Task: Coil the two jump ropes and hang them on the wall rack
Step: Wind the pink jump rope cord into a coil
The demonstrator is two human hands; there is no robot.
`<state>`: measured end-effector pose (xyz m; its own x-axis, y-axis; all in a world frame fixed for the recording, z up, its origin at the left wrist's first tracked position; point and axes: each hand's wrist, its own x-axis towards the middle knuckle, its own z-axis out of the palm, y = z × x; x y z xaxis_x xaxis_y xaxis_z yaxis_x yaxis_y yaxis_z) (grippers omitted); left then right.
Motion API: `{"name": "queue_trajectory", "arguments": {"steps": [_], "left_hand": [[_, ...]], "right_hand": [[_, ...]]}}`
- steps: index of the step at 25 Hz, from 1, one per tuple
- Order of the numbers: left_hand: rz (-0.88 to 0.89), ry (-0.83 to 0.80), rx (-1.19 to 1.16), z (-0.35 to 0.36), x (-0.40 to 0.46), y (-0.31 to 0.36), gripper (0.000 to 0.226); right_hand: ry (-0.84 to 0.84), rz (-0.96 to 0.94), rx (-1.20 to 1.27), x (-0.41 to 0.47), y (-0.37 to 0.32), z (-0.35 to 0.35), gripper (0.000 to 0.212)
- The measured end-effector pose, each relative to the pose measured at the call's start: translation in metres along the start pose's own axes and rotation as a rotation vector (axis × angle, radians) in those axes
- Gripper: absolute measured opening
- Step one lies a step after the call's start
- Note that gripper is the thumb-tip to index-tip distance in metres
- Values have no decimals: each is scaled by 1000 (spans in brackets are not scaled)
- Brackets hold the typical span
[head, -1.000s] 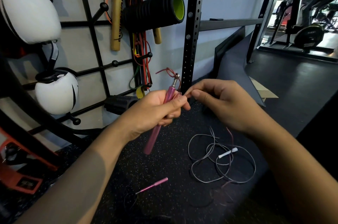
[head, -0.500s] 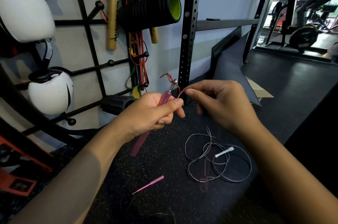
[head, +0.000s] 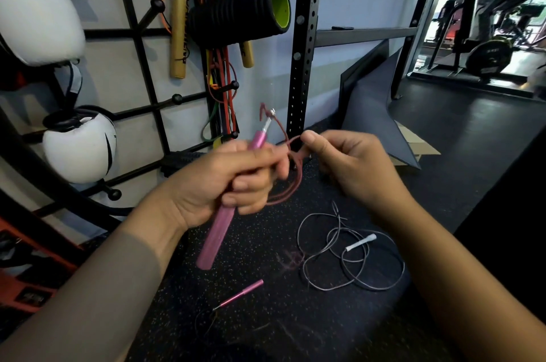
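Coiling of the red rope (head: 297, 175) is in hand: left hand (head: 224, 184) grips its pink handle (head: 220, 225), right hand (head: 351, 166) apparently pinches the cord mid-frame; next, another loop is to be laid.

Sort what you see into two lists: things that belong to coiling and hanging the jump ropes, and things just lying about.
Job: pink handle, red cord, second pink handle, grey rope, wall rack.
Lying about: foam roller, white gloves, resistance bands.

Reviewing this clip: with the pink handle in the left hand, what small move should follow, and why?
Probably lay another loop of red cord against the pink handle. The left hand grips that handle, the right hand pinches the cord, and only a few loops look gathered; the second handle lies on the floor.
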<state>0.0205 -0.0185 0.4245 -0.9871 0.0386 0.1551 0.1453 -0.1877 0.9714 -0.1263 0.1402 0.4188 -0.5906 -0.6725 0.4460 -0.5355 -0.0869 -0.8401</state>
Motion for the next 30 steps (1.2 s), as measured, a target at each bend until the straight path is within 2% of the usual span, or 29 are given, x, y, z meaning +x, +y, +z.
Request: {"name": "queue_trajectory", "arguments": {"steps": [2, 4, 6, 7, 8, 9, 10, 11, 12, 16, 18, 20, 23, 26, 30], "left_hand": [[152, -16, -308, 4, 1, 5, 30], [321, 102, -532, 3, 7, 9, 35], [460, 324, -495, -4, 11, 13, 37], [474, 470, -319, -7, 10, 16, 36], [432, 617, -23, -10, 8, 18, 35], [345, 711, 346, -11, 5, 17, 33], [241, 722, 679, -10, 2, 14, 31], [150, 660, 887, -7, 0, 10, 27], [92, 576, 969, -4, 0, 6, 24], [55, 407, 840, -4, 1, 2, 38], [34, 365, 925, -7, 1, 5, 36], [24, 335, 981, -8, 1, 5, 27], [18, 333, 792, -7, 2, 1, 25], [10, 345, 638, -6, 2, 1, 30], [-27, 316, 673, -4, 1, 3, 34]], "right_hand": [[-124, 152, 161, -6, 7, 14, 45], [-276, 266, 243, -15, 12, 27, 42], [-440, 308, 202, -24, 14, 37, 38], [-499, 282, 142, -26, 12, 40, 36], [-529, 221, 65, -26, 9, 40, 34], [-534, 137, -16, -23, 5, 38, 31], [-516, 56, -83, -19, 0, 34, 29], [-483, 4, -118, -14, -5, 30, 26], [-442, -25, -128, -9, -8, 23, 24], [-174, -75, -88, -1, -9, 6, 17], [-77, -83, -86, -2, -5, 3, 22], [-103, -81, -87, -1, -2, 0, 20], [-164, -104, -104, 2, -2, -5, 17], [-141, -149, -127, 2, 0, -4, 15], [-75, -175, -193, 3, 1, 1, 16]]}}
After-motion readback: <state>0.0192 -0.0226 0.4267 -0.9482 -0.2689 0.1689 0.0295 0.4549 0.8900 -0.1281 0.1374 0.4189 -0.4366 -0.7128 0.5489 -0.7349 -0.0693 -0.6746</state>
